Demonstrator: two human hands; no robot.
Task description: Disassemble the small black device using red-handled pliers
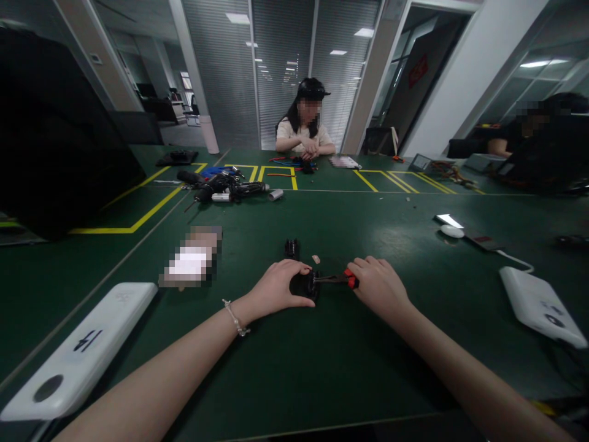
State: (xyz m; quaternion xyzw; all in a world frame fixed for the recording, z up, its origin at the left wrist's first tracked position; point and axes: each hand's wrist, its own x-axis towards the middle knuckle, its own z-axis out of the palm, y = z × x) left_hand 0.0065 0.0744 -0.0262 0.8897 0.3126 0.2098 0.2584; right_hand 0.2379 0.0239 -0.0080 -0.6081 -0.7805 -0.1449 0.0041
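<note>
So the left hand (276,285) has a small black part (301,285) bracketed flat on the green desk (322,374), index finger along the far edge and thumb along the near one, and the right hand (380,282) is wrapped round the red grips of some needle-nose pliers (332,279). The two hands are apart, with just the part and the plier nose in the gap. The tips are right at the part's right-hand end; can't tell if they're biting on something or only touching, too small and dark. My guess is it's light, stiff plastic, maybe a bit slick, so it'd skid or twist under a pull if you only pinch one corner. I'd hold it like that, by the two long sides, pressed down on the desk. Any thin bits at the worked end could snap, so go easy on the squeeze there. The pliers look like stiff metal, a bit heavier, best held well back on the grips. Just beyond the fingers there's another black piece (291,248), with a little tan scrap (315,259) near it.
</note>
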